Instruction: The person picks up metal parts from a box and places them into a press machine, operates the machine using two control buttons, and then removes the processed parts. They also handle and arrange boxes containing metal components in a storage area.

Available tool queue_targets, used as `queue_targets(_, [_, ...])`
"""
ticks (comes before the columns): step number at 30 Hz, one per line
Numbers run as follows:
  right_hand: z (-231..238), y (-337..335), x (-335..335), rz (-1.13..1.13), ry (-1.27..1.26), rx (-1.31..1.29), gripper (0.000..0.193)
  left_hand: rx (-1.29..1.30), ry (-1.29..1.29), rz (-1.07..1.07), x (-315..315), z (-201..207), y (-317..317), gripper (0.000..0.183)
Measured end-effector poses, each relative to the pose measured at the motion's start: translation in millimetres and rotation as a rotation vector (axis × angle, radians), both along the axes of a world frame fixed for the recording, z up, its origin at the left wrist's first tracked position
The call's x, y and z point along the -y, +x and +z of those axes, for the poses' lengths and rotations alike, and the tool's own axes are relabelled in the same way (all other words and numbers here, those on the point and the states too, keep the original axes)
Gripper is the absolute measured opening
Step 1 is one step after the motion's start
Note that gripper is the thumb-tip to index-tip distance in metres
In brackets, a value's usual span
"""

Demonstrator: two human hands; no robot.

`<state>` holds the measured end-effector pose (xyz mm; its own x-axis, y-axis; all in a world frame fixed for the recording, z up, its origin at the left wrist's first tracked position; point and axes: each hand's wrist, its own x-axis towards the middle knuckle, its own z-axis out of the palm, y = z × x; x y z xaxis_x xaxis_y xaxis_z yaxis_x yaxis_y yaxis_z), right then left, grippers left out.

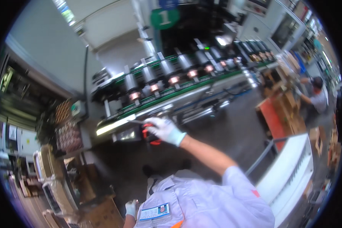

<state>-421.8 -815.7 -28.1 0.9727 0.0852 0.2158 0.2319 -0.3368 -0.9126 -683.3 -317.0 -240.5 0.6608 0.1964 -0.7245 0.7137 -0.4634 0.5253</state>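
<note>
My right hand (pixel 165 131), in a white glove, reaches forward to the front edge of a conveyor. Its fingers are closed round a red and black tool (pixel 145 131); a thin metal shaft seems to stick out to the left, but blur hides its exact kind. Low beside my body is my left hand (pixel 130 208), gloved in white too, away from the conveyor; its fingers are too small and blurred to read. Several motor rotors (pixel 173 80) with copper windings and metal shafts lie in a row across the green-edged conveyor (pixel 155 102), beyond my right hand.
A lit strip (pixel 116 126) runs along the conveyor's front. To the left stand a stack of trays (pixel 69 136) and a wrapped frame (pixel 49 167). At right are a white slotted panel (pixel 288 182), a red board (pixel 271 117) and cardboard boxes (pixel 290 114). Another person (pixel 318 97) crouches beyond them.
</note>
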Motion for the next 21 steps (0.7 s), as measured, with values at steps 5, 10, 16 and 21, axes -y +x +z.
queue_targets(5, [-32.9, 11.3, -31.7, -0.048, -0.195, 0.062, 0.028, -0.029, -0.152, 0.231, -47.6, -4.9, -1.6, 0.022])
queue_targets(10, [-52.7, 19.6, -66.8, -0.108, -0.581, 0.088, 0.026, 0.058, -0.056, 0.131, -177.3, -82.6, -49.5, 0.029])
queue_targets(16, [-35.4, -0.9, -93.5, -0.431, -0.785, -0.046, 0.051, 0.076, -0.207, 0.270, -250.2, -40.3, 19.1, 0.028])
queue_targets(21, [23.9, 21.8, -174.7, -0.435, -0.685, 0.132, 0.049, 0.111, -0.289, 0.314, -271.0, 37.5, 109.0, 0.027])
